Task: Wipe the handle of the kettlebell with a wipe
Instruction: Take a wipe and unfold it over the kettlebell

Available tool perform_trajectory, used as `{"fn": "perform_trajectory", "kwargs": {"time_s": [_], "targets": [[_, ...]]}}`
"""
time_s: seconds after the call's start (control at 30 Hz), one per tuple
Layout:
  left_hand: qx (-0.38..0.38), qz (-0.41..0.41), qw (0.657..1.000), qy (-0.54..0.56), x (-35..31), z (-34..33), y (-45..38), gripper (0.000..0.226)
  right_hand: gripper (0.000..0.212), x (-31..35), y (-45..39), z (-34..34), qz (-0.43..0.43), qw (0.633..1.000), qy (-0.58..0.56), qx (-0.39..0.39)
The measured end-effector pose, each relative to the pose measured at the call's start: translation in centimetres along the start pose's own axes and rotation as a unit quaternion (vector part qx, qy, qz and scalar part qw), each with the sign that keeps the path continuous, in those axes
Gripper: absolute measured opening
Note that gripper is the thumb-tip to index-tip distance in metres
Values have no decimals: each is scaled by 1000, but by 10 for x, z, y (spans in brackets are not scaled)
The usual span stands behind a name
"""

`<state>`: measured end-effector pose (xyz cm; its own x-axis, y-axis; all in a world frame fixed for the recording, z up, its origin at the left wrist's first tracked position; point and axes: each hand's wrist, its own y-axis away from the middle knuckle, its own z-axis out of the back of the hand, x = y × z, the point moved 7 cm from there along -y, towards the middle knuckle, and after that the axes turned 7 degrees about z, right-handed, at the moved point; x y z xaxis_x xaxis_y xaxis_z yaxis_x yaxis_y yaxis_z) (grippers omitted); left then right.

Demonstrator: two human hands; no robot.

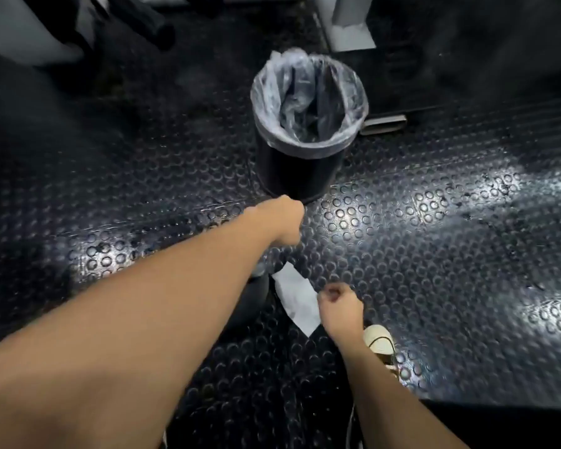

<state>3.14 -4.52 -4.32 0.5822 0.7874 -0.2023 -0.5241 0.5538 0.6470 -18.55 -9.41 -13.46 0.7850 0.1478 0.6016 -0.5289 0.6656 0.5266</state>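
A head-worn camera looks down at a dark rubber floor (418,254) covered in raised rings, the picture smeared by motion. The left hand (280,222) reaches forward with its fingers curled downward, apparently round something dark beneath it, but the wrist hides the grip and I cannot tell what it holds. Just below and behind that hand, under the left forearm, sits a rounded dark shape that may be the kettlebell (253,299); its handle cannot be made out. The right hand (339,307) is nearer the body, fingers curled and pinching the edge of a white wipe (295,298), which hangs flat between the two hands. Just beyond the left hand stands a black bin (300,166) with a clear liner, open at the top. A pale shoe (381,343) shows beside the right wrist. By my reading, the wipe is in hand but is not yet touching the handle, so wiping is either about to begin or finished; the bin nearby makes either possible. If wiping comes next, the right hand would need to bring the wipe forward under the left hand, wrap it round the handle and rub along it while the left steadies the weight.
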Motion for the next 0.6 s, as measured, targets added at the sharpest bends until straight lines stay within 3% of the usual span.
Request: {"fn": "perform_trajectory", "kwargs": {"time_s": [0.2,0.4,0.5,0.6], "targets": [[51,51,997,-30,-28,-70,-19,13,30,-45,-9,-32,-74,997,-19,5],[75,103,991,-31,-14,-139,-38,34,51,-83,-9,-47,-122,992,-4,-12],[65,142,987,-35,-6,-160,-47,51,65,-97,-4,-53,-167,984,-54,-43],[79,226,971,9,3,-187,-55,74,61,-102,0,-64,-213,966,-134,-64]]}}
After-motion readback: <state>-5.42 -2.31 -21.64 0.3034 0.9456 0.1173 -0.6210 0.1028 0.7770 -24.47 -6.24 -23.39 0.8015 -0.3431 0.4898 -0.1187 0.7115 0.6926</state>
